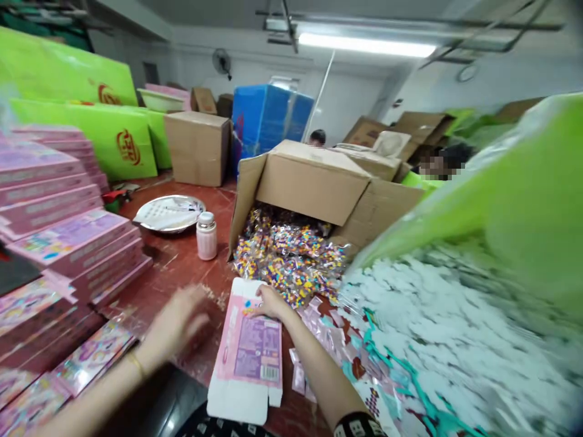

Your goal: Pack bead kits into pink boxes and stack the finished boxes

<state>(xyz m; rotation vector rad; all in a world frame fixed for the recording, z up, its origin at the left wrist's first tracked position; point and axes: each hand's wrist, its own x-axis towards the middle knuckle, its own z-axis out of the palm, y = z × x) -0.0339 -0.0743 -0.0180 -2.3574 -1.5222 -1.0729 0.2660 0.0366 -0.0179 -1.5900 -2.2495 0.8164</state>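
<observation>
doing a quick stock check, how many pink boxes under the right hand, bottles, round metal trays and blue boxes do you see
Pink box under the right hand: 1
Bottle: 1
Round metal tray: 1
Blue box: 1
Total: 4

Your right hand point(271, 302) touches the far right edge of a flat pink-and-white printed cardboard carton point(230, 349), its white flaps open at both ends. Your left hand point(184, 318), blurred, hangs to the carton's left over the red tabletop point(175, 267), fingers loosely apart. Farther left, you have stacks of pink printed boxes point(77, 237); beyond your left hand stand a pale pink bottle with a silvery cap point(206, 243) and a round metal tray point(170, 229). Far of the carton, a large open brown cardboard box point(314, 182) holds clear plastic bags of multicoloured bits point(291, 252). Small lilac packets point(325, 331) lie scattered right of your right forearm.
</observation>
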